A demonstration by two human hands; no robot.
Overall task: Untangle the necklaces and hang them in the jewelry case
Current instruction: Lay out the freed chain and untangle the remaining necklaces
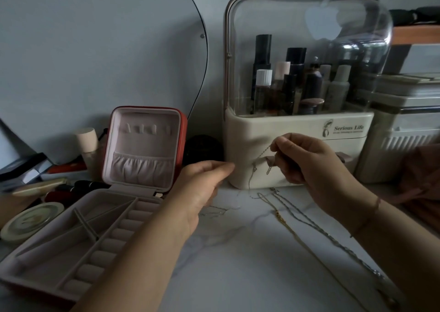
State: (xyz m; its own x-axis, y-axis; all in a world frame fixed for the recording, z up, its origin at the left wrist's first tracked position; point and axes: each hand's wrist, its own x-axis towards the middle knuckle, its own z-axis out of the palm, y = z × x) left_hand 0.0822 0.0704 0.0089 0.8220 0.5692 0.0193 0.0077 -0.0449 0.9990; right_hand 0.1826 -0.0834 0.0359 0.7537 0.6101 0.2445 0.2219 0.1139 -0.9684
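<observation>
While my right hand (307,161) pinches a chain (264,153) aloft, my left hand (202,183), loosely open, lies nearer the case (145,145).

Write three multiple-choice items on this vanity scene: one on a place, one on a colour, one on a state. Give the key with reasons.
1. Where does the jewelry case sit relative to the cosmetics organizer?
A. on its left
B. on its right
C. on top of it

2. What colour is the case's outer shell?
A. black
B. red
C. green

3. What is the right hand doing?
A. lying flat
B. pinching a thin chain above the tabletop
C. gripping a bottle

Key: 1 A, the case lies left of the organizer. 2 B, the lid's edge is red. 3 B, the chain dangles from the fingertips.
</observation>
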